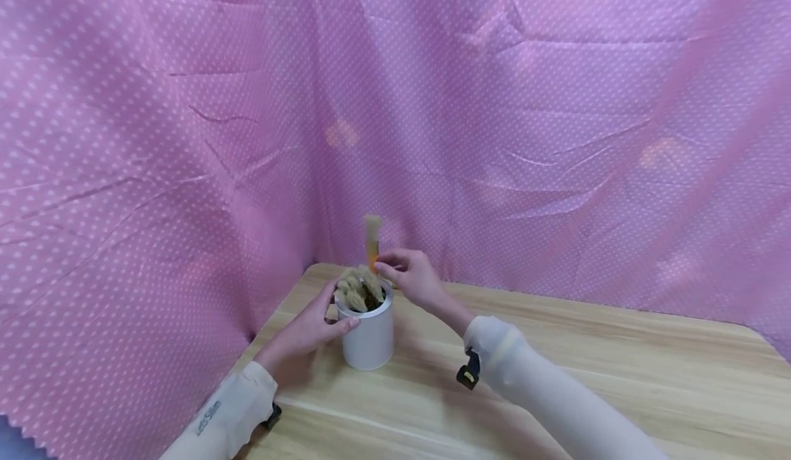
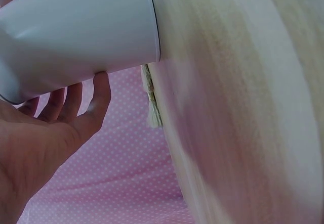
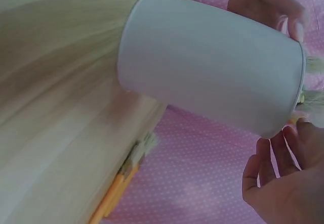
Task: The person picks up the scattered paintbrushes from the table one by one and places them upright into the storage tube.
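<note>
A white cylindrical can stands upright on the table, with several paintbrushes in it, pale bristles up. My left hand holds the can near its rim, thumb on the front and fingers round the left side. Between thumb and fingers, my right hand pinches a flat paintbrush by its orange handle at the can's back right rim. Its bristles point up, and the handle's lower end is hidden behind the rim and the other bristles.
In the right wrist view, more orange-handled paintbrushes lie on the wooden table beyond the can. A pink dotted cloth hangs behind the table and along its left side.
</note>
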### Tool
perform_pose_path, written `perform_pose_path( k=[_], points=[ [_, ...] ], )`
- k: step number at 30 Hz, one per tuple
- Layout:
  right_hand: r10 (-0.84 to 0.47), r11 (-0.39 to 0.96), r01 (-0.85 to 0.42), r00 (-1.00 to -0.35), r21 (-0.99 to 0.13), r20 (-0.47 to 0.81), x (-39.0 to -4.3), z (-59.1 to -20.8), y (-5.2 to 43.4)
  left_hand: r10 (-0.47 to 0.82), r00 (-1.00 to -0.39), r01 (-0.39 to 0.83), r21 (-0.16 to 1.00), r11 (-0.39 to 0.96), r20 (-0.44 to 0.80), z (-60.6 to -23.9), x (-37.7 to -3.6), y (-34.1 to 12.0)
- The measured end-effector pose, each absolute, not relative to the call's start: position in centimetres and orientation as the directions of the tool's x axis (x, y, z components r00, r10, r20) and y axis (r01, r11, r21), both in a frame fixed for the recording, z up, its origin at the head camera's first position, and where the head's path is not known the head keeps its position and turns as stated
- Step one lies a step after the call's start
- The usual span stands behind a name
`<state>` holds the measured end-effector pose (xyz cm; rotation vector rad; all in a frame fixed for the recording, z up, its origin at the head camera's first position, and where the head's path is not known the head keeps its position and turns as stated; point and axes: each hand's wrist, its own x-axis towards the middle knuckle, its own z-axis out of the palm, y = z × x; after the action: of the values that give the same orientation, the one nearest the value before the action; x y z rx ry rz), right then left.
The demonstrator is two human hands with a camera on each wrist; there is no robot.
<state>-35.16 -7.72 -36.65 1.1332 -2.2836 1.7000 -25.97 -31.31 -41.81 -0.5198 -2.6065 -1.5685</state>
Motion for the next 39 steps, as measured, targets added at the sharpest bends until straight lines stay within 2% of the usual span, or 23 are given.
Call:
perform_pose_path(
  k=[2,5,10,14,23,30,35,39],
  points=[
    [-0.544,0.162,-0.609,-0.711,-0.776,0.445,-35.1,-37.1,-7.3,0.254,-0.943,0.311,0.848,0.429,0.218,-41.9,-25.9,-31.2],
    [-0.566,0.145,-0.594,-0.705,-0.791,0.427,-35.2,-37.7,-6.5,0.244,-0.946,0.304,0.847,0.435,0.214,-41.9,-25.8,-31.1],
    [-0.539,0.096,-0.554,-0.727,-0.827,0.425,-35.8,-38.6,-5.1,0.227,-0.951,0.294,0.841,0.455,0.21,-41.9,-25.7,-31.1],
    [-0.531,0.118,-0.566,-0.731,-0.816,0.43,-36.8,-39.6,-4.0,0.229,-0.95,0.298,0.828,0.475,0.211,-41.9,-25.8,-31.1],
    [-0.491,0.301,-0.579,-0.775,-0.758,0.398,-39.7,-42.2,-1.2,0.228,-0.952,0.296,0.811,0.505,0.206,-41.6,-25.8,-31.2],
    [-0.461,0.409,-0.541,-0.817,-0.735,0.345,-41.2,-43.6,-0.7,0.198,-0.966,0.251,0.802,0.541,0.169,-40.8,-25.3,-32.6],
    [-0.46,0.452,-0.544,-0.821,-0.707,0.338,-42.3,-44.3,-0.8,0.161,-0.967,0.252,0.803,0.54,0.195,-41.0,-25.9,-34.6],
    [-0.502,0.473,-0.602,-0.784,-0.644,0.364,-43.0,-44.6,-1.0,0.124,-0.978,0.208,0.814,0.543,0.168,-41.1,-26.3,-35.7]
  ],
)
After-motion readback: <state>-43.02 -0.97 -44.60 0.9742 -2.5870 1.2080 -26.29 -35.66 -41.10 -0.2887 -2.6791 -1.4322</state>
